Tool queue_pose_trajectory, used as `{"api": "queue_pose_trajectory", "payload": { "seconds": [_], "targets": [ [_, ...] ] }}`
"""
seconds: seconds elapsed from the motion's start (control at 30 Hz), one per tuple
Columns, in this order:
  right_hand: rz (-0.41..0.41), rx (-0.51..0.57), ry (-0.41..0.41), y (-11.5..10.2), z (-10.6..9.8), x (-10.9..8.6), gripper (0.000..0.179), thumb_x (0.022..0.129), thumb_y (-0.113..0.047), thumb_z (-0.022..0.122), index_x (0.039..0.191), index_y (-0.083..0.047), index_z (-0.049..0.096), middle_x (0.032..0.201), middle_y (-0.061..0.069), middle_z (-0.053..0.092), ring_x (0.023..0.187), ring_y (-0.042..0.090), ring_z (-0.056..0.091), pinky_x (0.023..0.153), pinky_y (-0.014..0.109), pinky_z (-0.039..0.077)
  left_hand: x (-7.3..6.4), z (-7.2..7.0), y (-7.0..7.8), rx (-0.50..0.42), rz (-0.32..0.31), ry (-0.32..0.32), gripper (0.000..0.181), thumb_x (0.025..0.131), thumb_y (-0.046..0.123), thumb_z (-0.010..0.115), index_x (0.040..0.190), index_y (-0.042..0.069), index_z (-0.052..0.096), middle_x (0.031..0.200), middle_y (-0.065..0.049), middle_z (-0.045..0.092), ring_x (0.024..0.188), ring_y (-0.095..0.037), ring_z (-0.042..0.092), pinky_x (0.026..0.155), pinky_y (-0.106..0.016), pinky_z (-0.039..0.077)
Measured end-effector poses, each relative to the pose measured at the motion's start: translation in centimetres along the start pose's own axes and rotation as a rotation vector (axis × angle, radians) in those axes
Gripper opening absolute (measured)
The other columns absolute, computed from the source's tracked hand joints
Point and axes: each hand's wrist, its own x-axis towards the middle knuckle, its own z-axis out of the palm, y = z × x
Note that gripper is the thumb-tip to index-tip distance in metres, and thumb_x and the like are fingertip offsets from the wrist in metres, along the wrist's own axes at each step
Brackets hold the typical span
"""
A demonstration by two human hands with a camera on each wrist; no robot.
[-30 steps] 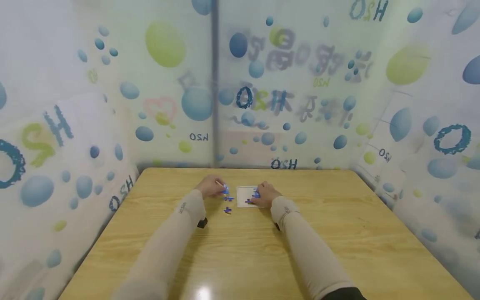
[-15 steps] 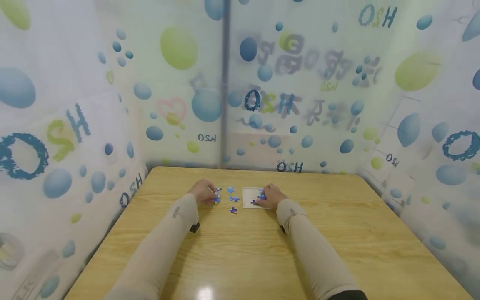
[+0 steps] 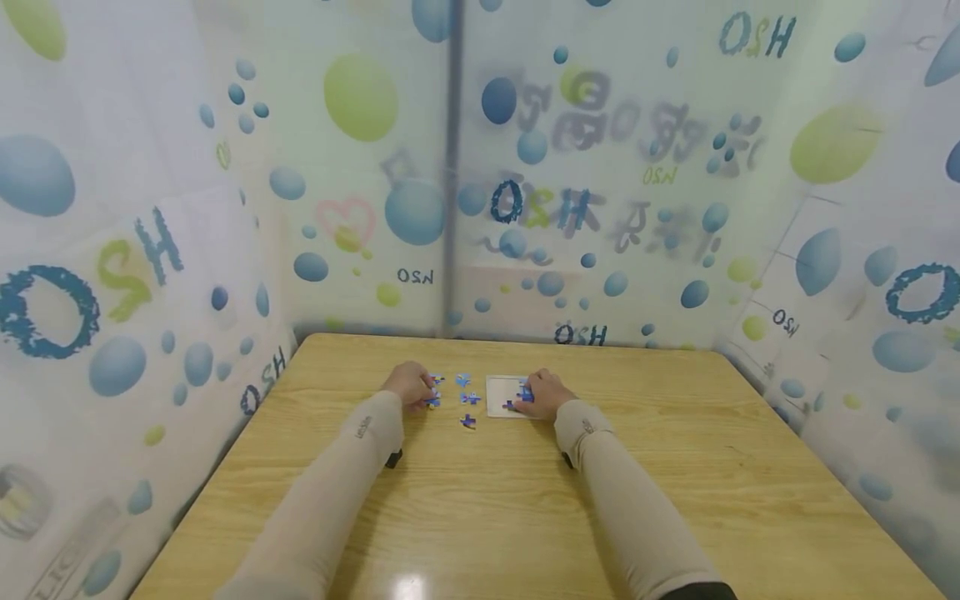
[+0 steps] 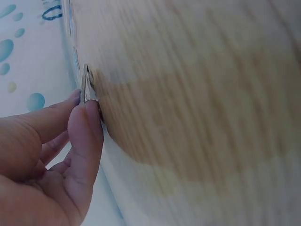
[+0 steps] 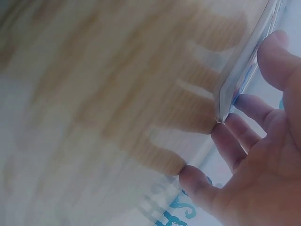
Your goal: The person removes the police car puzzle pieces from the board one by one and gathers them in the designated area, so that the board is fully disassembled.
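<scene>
Fingers on the left hand [image 3: 408,386] are pinching a thin puzzle piece [image 4: 84,87], seen pretty much edge-on between the tips in the left wrist view. Right hand [image 3: 544,393] isn't clenched: its fingers are spread and lightly bent over the tray [image 3: 498,389], a couple of tips on the rim and one down on the table [image 3: 480,500] just beside it.

Tray's a flat pale rectangle, poking out to the left of the right fingers. Under and just beside those fingers sit some blue pieces [image 3: 525,392], plus a small dark one [image 3: 508,405] near the thumb. More loose ones lie right by the left fingertips, and three blue-ish, knobbly ones sit between the two hands: upper [image 3: 463,380], middle [image 3: 470,399] and lower [image 3: 468,422], the lower one darker.

Writing: the wall print [image 3: 543,204] beyond the fingers says H2O, but backwards. The little lettering on the left sleeve [image 3: 363,426], just behind the fingers, is too small to read.

Both arms reach forward in beige sleeves, hands angled in toward each other.
</scene>
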Motion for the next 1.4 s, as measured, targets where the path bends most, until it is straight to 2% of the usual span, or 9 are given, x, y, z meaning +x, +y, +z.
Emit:
{"api": "queue_pose_trajectory", "payload": {
  "seconds": [0.2, 0.43, 0.67, 0.77, 0.9, 1.03, 1.1, 1.2, 1.4],
  "targets": [
    [0.003, 0.003, 0.004, 0.1, 0.2, 0.1, 0.055, 0.097, -0.042, 0.068, 0.129, 0.000, 0.054, 0.134, 0.021, 0.049, 0.113, 0.032, 0.049, 0.101, 0.047, 0.045, -0.2, 0.0, 0.0, 0.141, 0.059, 0.073, 0.011, 0.086, 0.009, 0.081, 0.086, 0.002, 0.073, 0.092, -0.009, 0.072, 0.078, -0.020, 0.064, 0.070, -0.033, 0.056],
    [-0.010, 0.015, 0.021, 0.1, 0.4, -0.1, 0.050, 0.097, -0.040, 0.068, 0.125, 0.000, 0.055, 0.132, 0.021, 0.049, 0.109, 0.031, 0.049, 0.098, 0.048, 0.047, -0.2, 0.5, 0.0, 0.211, 0.050, 0.109, 0.010, 0.084, 0.010, 0.083, 0.082, 0.005, 0.075, 0.093, -0.008, 0.074, 0.081, -0.022, 0.066, 0.078, -0.039, 0.058],
    [-0.008, 0.019, -0.068, 0.3, -0.5, -0.4, 0.046, 0.104, -0.036, 0.058, 0.135, -0.002, 0.054, 0.142, 0.021, 0.045, 0.127, 0.036, 0.048, 0.109, 0.049, 0.042, 0.4, 0.6, -0.5, 0.226, 0.026, 0.081, 0.005, 0.085, 0.013, 0.078, 0.084, 0.009, 0.076, 0.094, -0.005, 0.074, 0.078, -0.020, 0.064, 0.065, -0.033, 0.054],
    [-0.042, 0.048, -0.099, 0.2, -1.5, -1.0, 0.043, 0.104, -0.026, 0.060, 0.138, -0.001, 0.053, 0.143, 0.023, 0.044, 0.131, 0.039, 0.046, 0.113, 0.052, 0.038, 0.3, 0.5, -0.1, 0.235, 0.017, 0.099, 0.002, 0.087, 0.012, 0.073, 0.086, 0.010, 0.075, 0.092, -0.002, 0.073, 0.075, -0.018, 0.061, 0.061, -0.030, 0.050],
    [-0.093, 0.089, -0.092, 0.0, -2.3, -1.9, 0.042, 0.100, -0.014, 0.065, 0.137, 0.002, 0.053, 0.138, 0.023, 0.046, 0.126, 0.038, 0.049, 0.111, 0.051, 0.040, -0.3, 0.5, 1.2, 0.269, 0.044, 0.125, 0.007, 0.092, 0.013, 0.067, 0.090, 0.009, 0.072, 0.088, -0.005, 0.071, 0.073, -0.019, 0.061, 0.061, -0.033, 0.050],
    [-0.126, 0.071, -0.070, -0.1, -2.8, -2.1, 0.042, 0.099, -0.012, 0.067, 0.136, 0.003, 0.053, 0.136, 0.022, 0.047, 0.126, 0.037, 0.049, 0.110, 0.051, 0.041, -0.8, 0.3, 2.6, 0.346, 0.086, 0.086, 0.012, 0.095, 0.015, 0.069, 0.103, 0.007, 0.072, 0.105, -0.009, 0.073, 0.089, -0.025, 0.067, 0.075, -0.040, 0.057],
    [-0.133, 0.061, -0.064, -0.1, -2.8, -2.0, 0.042, 0.099, -0.012, 0.067, 0.136, 0.003, 0.053, 0.136, 0.023, 0.047, 0.127, 0.039, 0.049, 0.110, 0.051, 0.041, -0.6, 0.3, 2.7, 0.419, 0.105, 0.066, 0.018, 0.094, 0.014, 0.071, 0.111, 0.011, 0.073, 0.116, -0.007, 0.072, 0.101, -0.026, 0.067, 0.084, -0.045, 0.057],
    [-0.122, 0.061, -0.058, 0.1, -2.6, -1.8, 0.041, 0.099, -0.012, 0.066, 0.135, 0.002, 0.053, 0.136, 0.022, 0.047, 0.127, 0.038, 0.048, 0.111, 0.051, 0.040, 0.0, 0.2, 2.3, 0.503, 0.112, 0.034, 0.023, 0.090, 0.011, 0.077, 0.112, 0.013, 0.075, 0.120, -0.006, 0.072, 0.110, -0.029, 0.066, 0.090, -0.048, 0.056],
    [-0.091, 0.091, -0.079, 0.0, -2.2, -1.9, 0.041, 0.099, -0.012, 0.066, 0.136, 0.001, 0.054, 0.140, 0.023, 0.045, 0.133, 0.042, 0.043, 0.114, 0.053, 0.036, 0.7, -0.1, 1.0, 0.539, 0.116, 0.008, 0.020, 0.079, 0.012, 0.087, 0.094, 0.015, 0.074, 0.102, -0.002, 0.073, 0.095, -0.024, 0.067, 0.083, -0.044, 0.057]
  ]
}}
